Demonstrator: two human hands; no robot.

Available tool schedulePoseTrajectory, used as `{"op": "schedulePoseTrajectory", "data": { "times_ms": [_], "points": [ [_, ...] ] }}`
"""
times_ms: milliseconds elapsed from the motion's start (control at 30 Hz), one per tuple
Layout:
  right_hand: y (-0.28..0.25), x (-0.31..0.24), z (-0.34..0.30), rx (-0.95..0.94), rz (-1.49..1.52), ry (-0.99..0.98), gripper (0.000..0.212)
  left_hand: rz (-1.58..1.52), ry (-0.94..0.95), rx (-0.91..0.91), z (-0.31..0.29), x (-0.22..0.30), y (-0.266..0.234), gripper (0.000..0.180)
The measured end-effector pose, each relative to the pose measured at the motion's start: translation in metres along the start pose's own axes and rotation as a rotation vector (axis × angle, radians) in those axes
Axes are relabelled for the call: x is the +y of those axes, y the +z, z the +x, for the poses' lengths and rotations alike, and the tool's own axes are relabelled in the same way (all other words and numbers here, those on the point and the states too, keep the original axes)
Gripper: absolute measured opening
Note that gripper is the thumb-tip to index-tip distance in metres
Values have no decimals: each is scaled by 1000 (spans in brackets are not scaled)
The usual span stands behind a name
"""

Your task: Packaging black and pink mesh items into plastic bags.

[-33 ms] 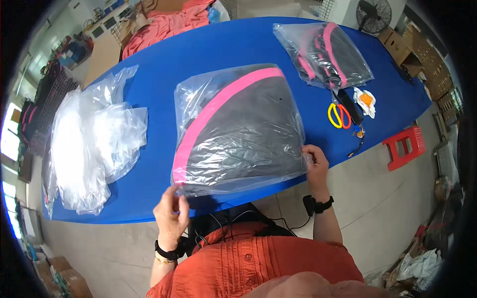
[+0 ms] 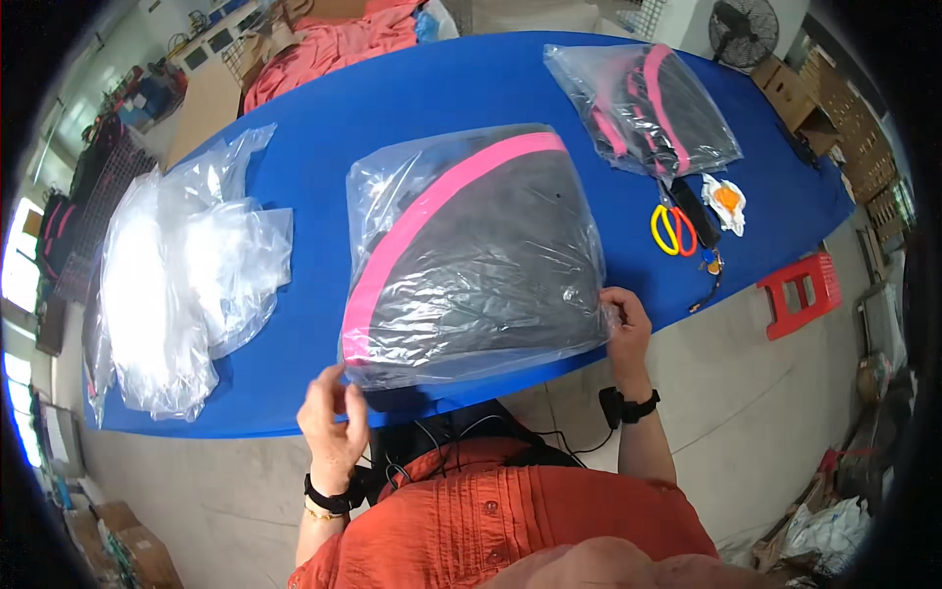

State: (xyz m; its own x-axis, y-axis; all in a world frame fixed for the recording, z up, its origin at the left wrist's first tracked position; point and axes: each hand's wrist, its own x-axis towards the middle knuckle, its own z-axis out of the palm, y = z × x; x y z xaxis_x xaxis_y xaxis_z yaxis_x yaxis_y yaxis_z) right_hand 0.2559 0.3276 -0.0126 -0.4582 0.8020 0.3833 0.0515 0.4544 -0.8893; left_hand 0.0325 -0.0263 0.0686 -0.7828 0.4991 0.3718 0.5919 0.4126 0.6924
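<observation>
A clear plastic bag [image 2: 368,187] lies flat in the middle of the blue table, its near edge along the table's front edge. Inside is a folded dark grey fabric piece [image 2: 491,236] with a curved pink band [image 2: 422,208]. My right hand [image 2: 628,329] pinches the bag's near right corner between thumb and fingers. At the near left corner is my left hand [image 2: 334,417], thumb and fingers apart. Its fingertips are right by the plastic; whether they touch it I cannot tell. Both wrists wear black bands.
Loose clear plastic bags [image 2: 152,294] lie at left on the blue table [image 2: 324,103]. At the far right are another bagged grey-and-pink piece [image 2: 648,108], scissors [image 2: 674,231] and a crumpled white wrapper with something orange [image 2: 724,204]. A red stool [image 2: 800,294] stands beyond the right edge.
My left hand has drawn slightly left from the bag's near corner, and its thumb and fingers have parted. My right hand keeps its pinch. The view has shifted a little.
</observation>
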Motion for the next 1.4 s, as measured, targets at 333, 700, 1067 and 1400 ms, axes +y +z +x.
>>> {"op": "schedulePoseTrajectory", "data": {
  "times_ms": [333, 700, 1067, 1400],
  "points": [
    [-6, -12, -1, -56, -19, 60, 21, 120, 70, -211, 20, 2, 32, 68],
    [0, -53, 6, 19, 65, 327, 38, 188, 146, -222, 13, 2, 36, 72],
    [12, -38, 8, -51, -508, 31, 43, 43, 134, -316, 93, 15, -34, 36],
    [10, -32, 6, -56, -353, 81, 42, -406, -445, -419, 271, -77, 53, 50]
  ]
}}
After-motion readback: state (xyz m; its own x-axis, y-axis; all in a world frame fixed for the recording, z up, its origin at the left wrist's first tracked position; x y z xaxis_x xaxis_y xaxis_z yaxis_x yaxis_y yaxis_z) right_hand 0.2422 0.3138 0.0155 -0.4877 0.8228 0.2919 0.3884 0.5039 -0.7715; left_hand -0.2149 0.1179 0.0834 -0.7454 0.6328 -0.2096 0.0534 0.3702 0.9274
